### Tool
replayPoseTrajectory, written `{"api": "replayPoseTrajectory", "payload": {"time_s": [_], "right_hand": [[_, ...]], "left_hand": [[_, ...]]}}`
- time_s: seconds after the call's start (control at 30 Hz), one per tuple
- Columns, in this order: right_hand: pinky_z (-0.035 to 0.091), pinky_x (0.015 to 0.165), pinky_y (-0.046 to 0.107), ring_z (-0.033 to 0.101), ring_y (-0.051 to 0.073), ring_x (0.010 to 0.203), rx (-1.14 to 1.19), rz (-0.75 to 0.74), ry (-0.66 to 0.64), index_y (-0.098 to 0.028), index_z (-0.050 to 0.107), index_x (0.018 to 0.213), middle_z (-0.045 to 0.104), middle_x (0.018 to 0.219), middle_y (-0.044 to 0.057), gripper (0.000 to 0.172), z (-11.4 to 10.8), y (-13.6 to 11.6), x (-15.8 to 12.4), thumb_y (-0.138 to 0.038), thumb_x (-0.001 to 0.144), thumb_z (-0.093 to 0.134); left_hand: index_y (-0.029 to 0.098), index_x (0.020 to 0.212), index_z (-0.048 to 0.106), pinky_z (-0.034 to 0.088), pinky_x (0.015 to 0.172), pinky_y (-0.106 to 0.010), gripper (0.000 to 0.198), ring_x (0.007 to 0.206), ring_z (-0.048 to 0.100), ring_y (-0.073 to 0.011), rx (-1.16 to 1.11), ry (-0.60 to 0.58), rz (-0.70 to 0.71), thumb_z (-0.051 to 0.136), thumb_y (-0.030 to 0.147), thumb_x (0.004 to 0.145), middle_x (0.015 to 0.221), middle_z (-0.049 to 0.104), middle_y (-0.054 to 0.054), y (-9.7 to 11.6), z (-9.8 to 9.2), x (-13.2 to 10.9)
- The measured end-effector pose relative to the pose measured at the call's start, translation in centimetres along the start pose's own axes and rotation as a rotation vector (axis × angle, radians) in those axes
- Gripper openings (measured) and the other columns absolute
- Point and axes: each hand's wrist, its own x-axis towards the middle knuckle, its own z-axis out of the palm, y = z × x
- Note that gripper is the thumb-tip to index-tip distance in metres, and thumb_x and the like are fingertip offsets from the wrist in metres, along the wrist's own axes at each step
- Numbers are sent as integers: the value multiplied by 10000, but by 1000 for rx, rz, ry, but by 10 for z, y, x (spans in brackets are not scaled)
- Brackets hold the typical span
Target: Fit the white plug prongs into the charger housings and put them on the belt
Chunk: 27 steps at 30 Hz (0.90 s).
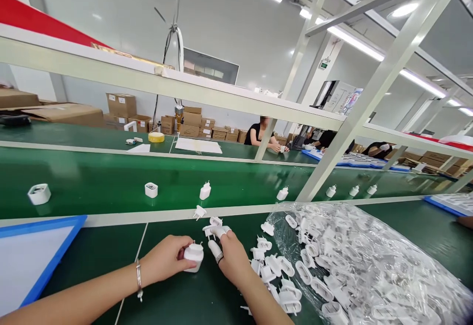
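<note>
My left hand point(166, 261) is closed round a white charger point(194, 257), which it holds upright just above the bench, prongs at the top. To its right, my right hand point(231, 256) has white covers on the thumb and forefinger and a ring. Those two fingers are apart, their tips right beside a white plug piece point(209, 230) with its pins pointing down. Whether they touch it is hard to tell. Another plug piece point(200, 212) lies at the belt's edge. A loose pile of plug pieces point(273, 266) lies to the right of my right hand.
A clear plastic bag point(369, 261) full of white pieces covers the bench at right. Across the green conveyor belt point(111, 177) stand several spaced chargers point(205, 190). A blue-edged tray point(33, 256) is at left. A slanted metal post point(369, 103) rises ahead. Co-workers point(258, 135) sit opposite.
</note>
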Motion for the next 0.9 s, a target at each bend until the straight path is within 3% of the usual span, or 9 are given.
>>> {"api": "replayPoseTrajectory", "payload": {"time_s": [0.07,0.17,0.3,0.5,0.63,0.73,0.9], "right_hand": [[462,879,340,587,246,997,28,-81,-10,-163,598,1185,604,1075,118,304,-3,-8,-1,-163,899,494],[468,851,303,585,223,976,48,-207,-125,-203,607,1152,608,1087,88,317,-7,-21,-2,-151,841,572],[462,771,311,586,235,876,-168,-119,-236,-171,652,964,627,978,91,254,-4,-34,-3,-64,738,605],[435,813,363,574,253,910,-287,-186,-119,-170,659,829,638,872,110,208,9,-41,-15,-24,783,517],[454,799,349,596,254,922,-385,-178,-219,-158,660,903,647,921,118,217,-3,-42,-7,-27,797,522],[467,719,310,620,232,816,-408,-183,-278,-155,639,969,652,909,97,256,-11,-46,5,-28,754,586],[458,772,337,631,243,810,-391,-206,-298,-130,626,949,647,856,117,176,0,-54,4,-73,785,594]], "left_hand": [[192,749,584,318,572,-232,220,630,525,-169,-24,2,-12,617,395,672,652,587,17,-3,1,1],[194,734,565,312,573,-232,209,603,493,-153,-81,15,-10,607,391,675,624,556,32,-5,8,2],[201,676,515,299,570,-234,255,596,467,-148,-97,14,5,634,426,658,607,519,38,-3,14,0],[199,648,488,299,562,-246,239,567,431,-141,-88,9,73,560,416,718,588,497,30,-1,10,-3],[198,644,485,297,565,-245,198,566,443,-142,-72,5,68,576,368,689,579,493,38,-1,9,-1],[196,666,498,295,567,-242,184,571,461,-147,-55,-9,57,587,357,678,594,508,36,-2,10,0],[193,661,476,295,559,-230,199,551,434,-131,-43,4,71,605,344,676,584,494,48,-3,10,-1]]}}
